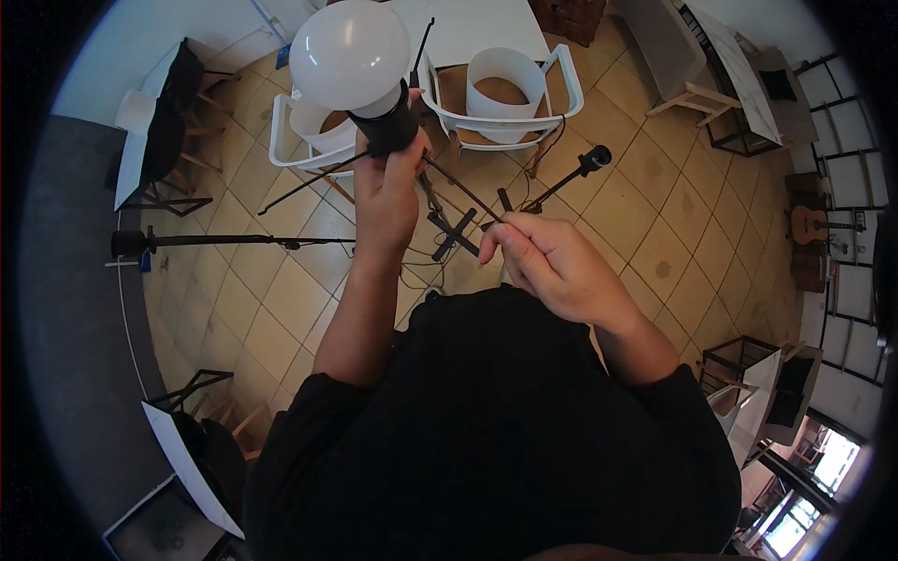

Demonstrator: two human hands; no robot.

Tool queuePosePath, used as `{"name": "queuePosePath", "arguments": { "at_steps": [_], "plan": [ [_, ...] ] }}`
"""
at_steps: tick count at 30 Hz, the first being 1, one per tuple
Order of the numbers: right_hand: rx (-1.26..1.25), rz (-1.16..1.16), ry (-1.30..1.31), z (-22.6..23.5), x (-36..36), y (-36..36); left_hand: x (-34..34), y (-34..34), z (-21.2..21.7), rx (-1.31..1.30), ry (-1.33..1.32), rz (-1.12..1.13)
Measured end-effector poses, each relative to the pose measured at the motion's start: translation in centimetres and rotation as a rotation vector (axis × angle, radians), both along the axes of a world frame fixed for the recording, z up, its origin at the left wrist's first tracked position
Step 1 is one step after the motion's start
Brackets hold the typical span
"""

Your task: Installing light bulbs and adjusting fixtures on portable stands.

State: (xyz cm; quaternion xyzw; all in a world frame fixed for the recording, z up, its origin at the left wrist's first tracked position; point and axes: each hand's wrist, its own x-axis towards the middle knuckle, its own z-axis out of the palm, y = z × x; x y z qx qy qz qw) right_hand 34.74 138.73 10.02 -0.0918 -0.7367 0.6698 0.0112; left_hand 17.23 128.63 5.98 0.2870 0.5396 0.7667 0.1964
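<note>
My left hand (388, 187) is wrapped round a black lamp socket (391, 122) with a large white globe bulb (351, 54) in its top. Thin black rods spread out from the socket, one toward the lower left, one upward and one toward my right hand. My right hand (552, 262) pinches the end of that last rod (468, 190) between thumb and fingers. Beyond the socket, two white drum lampshades rest on chair seats: one (522, 93) on the right, the other (323, 131) partly hidden behind the bulb and my left hand.
Black lamp poles with bare sockets reach left (187, 240) and right (561, 182). Cross-shaped black feet (454, 234) and loose cables lie on the tiled floor (655, 201). White armchairs (571, 79) stand at a white table (468, 28). A guitar (809, 224) is at the far right.
</note>
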Motion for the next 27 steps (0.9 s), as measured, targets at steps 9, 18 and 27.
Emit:
{"name": "queuePosePath", "arguments": {
  "at_steps": [9,18,27],
  "plan": [
    [-0.186,0.154,0.023,-0.7,1.3,1.9,1.5,0.1,0.0,-0.015,0.004,0.033],
    [-0.346,0.317,0.007,-2.4,2.2,2.7,1.9,0.1,-0.8,0.129,-0.085,0.047],
    [-0.451,0.586,0.112,-5.7,1.4,4.0,2.8,0.0,-0.9,0.107,0.017,0.097]
  ]
}}
